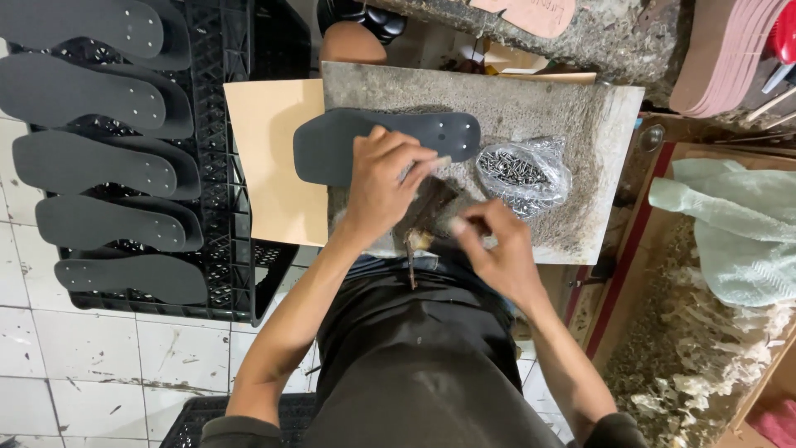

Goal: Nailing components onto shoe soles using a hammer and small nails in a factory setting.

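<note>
A black shoe sole (332,145) with small holes near its toe lies flat on a worn grey work block (572,108). My left hand (383,178) rests on the sole's middle and presses it down, fingers curled toward the block. My right hand (489,245) is just below and to the right, fingertips pinched together near the block's front edge; whatever it pinches is too small to make out. A clear plastic bag of small metal nails (524,172) sits on the block right of both hands.
A black plastic crate (232,249) on the left carries several black soles (108,166). A tan cardboard sheet (265,158) lies under the sole's heel. Pale green cloth (730,224) and scraps fill a wooden box at right. Stacked pink soles (721,58) sit top right. White tiled floor lies below.
</note>
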